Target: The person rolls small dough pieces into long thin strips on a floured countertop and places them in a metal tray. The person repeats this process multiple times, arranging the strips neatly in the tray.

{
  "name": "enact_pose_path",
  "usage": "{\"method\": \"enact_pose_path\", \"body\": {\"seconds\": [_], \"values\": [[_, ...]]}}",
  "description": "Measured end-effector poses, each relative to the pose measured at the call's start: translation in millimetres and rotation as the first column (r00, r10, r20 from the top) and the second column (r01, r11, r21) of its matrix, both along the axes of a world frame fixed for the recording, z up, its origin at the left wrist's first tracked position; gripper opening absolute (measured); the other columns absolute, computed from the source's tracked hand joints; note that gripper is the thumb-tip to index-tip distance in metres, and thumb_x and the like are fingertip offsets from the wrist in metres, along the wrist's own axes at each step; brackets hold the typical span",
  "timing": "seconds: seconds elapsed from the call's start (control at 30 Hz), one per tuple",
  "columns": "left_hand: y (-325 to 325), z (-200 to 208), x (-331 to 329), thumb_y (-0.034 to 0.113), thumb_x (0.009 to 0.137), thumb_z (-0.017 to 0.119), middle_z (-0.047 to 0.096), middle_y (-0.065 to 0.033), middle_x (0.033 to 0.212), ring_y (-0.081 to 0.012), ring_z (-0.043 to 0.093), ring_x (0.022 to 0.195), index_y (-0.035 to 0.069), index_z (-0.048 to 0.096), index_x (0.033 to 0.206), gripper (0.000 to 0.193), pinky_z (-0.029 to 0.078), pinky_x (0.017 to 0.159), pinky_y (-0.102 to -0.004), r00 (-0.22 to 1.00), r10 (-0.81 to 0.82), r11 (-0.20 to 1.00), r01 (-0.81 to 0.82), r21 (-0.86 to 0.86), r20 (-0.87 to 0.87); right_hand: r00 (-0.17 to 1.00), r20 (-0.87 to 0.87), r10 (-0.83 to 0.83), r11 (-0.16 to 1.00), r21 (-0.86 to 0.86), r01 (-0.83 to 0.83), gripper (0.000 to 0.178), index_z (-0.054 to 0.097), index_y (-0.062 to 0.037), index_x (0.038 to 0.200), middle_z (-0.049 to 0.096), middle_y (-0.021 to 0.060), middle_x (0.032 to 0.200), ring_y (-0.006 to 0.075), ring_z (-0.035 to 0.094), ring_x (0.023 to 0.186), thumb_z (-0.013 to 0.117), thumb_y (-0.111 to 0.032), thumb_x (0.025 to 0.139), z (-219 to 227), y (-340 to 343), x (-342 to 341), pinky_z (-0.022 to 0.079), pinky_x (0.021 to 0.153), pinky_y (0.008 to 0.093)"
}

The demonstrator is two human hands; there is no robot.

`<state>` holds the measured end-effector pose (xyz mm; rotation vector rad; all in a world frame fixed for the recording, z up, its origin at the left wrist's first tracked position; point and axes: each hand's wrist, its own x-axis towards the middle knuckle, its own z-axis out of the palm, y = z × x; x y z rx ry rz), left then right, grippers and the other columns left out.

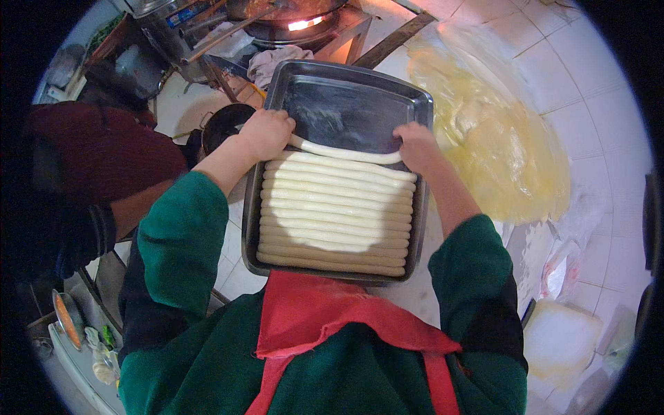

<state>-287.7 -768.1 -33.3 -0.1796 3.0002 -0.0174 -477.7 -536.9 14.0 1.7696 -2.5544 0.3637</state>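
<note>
A long pale rope of dough [346, 151] stretches between my two hands across a dark metal baking tray [332, 67]. My left hand [267, 133] grips its left end near the tray's left wall. The other end sits in the closed fingers of my right hand [416, 147], by the right wall. Just below, several similar dough strips [335, 214] lie side by side across the near part of the tray. The held rope sags slightly, close to the farthest strip; whether it touches the tray bottom I cannot tell. Beyond it the dark tray bottom shows bare.
Right of the tray lies a crumpled, oily plastic sheet [498, 138]. A pan sits over a lit burner [304, 24] beyond the tray, with a grey cloth [277, 63] before it. Another person's dark red sleeve [104, 149] is close on the left, near a dark pan [225, 124].
</note>
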Motion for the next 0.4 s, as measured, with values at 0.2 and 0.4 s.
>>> {"method": "enact_pose_path", "body": {"seconds": [0.2,0.4], "values": [[21,4,7,0.024,0.09,0.051,0.066,-0.012,0.095,-0.0312,0.063,0.091,0.008,0.064,0.1,0.023,0.048,0.079,-0.0436,0.988,0.155,0.968,-0.152,0.2,0.001,0.987,0.15,-0.048,0.946,0.323,-0.003,0.022,0.066,-0.0111,0.097,0.063,0.016,0.089,0.036,0.062,0.085,0.054,-0.011,0.079,-38,31,-5,0.05,0.076,0.0463],[78,4,-27,0.034,0.088,0.052,0.055,-0.0068,0.127,-0.0315,0.051,0.115,0.024,0.057,0.125,0.039,0.038,0.095,-0.0565,0.981,0.147,0.876,-0.19,0.442,0.131,0.925,0.286,-0.248,0.948,0.266,0.172,0.029,0.061,-0.0134,0.114,0.055,0.0129,0.125,0.0335,0.05,0.117,0.055,-0.017,0.086,-30,-5,58,0.039,0.099,0.0475]]}}
